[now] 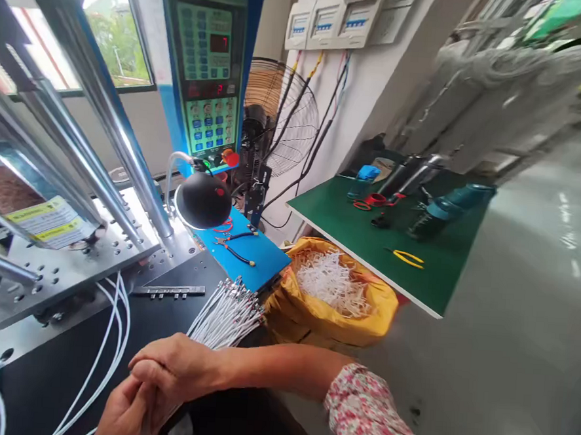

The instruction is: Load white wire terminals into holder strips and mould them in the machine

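The premises are a small factory workshop. Evidence: a machine (71,256) with steel columns (104,121) and blue control panel (208,74); wall-mounted breaker boxes (332,16); green workbench (349,224) bearing pliers (409,258); bundle of white cables (225,315); yellow sack (314,321) of white offcuts.

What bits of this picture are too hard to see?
Head view:
Left hand: cut off by the bottom edge and covered by the right hand, so its grip is hidden.
White wire bundle: its near end vanishes under the right hand.
Tools on the green table: blurred.
Control panel labels: too small to read.
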{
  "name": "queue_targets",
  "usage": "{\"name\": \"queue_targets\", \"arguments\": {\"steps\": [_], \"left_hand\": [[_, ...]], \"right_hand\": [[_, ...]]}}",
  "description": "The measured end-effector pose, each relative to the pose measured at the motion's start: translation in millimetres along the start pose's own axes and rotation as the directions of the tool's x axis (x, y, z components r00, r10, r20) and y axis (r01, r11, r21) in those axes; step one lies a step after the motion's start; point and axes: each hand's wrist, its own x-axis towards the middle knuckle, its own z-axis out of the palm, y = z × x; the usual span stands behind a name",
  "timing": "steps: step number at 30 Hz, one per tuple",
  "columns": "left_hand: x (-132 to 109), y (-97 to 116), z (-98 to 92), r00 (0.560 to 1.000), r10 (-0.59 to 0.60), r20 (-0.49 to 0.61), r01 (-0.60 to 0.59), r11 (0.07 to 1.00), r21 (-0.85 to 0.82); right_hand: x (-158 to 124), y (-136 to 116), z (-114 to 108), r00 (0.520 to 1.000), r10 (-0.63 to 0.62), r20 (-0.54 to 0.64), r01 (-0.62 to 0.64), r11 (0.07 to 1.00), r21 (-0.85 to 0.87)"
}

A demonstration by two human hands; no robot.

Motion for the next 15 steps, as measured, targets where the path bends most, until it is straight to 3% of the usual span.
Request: {"name": "queue_targets", "arguments": {"steps": [3, 5, 6, 8, 10, 12, 15], "left_hand": [[-3, 1, 0.2, 0.997, 0.057, 0.056, -0.055, 0.998, -0.034], [-4, 3, 0.4, 0.995, 0.097, -0.011, -0.098, 0.994, -0.054], [-4, 5, 0.5, 0.992, 0.118, -0.042, -0.121, 0.991, -0.061], [-3, 7, 0.6, 0.985, 0.151, -0.081, -0.157, 0.985, -0.074], [-2, 9, 0.9, 0.98, 0.174, -0.101, -0.183, 0.979, -0.091], [0, 10, 1.3, 0.976, 0.182, -0.117, -0.196, 0.973, -0.122], [1, 7, 1.3, 0.977, 0.176, -0.121, -0.197, 0.961, -0.194]], "right_hand": [[5, 5, -23, 0.993, -0.061, -0.101, 0.022, 0.937, -0.347], [9, 14, -45, 0.984, 0.015, -0.177, -0.124, 0.772, -0.624], [12, 19, -53, 0.982, 0.087, -0.168, -0.183, 0.655, -0.733], [18, 27, -64, 0.976, 0.203, -0.083, -0.17, 0.46, -0.871], [23, 33, -65, 0.967, 0.253, -0.009, -0.103, 0.362, -0.927], [26, 33, -64, 0.964, 0.267, 0.002, -0.094, 0.346, -0.934], [27, 27, -64, 0.945, 0.327, -0.012, -0.163, 0.436, -0.885]]}}
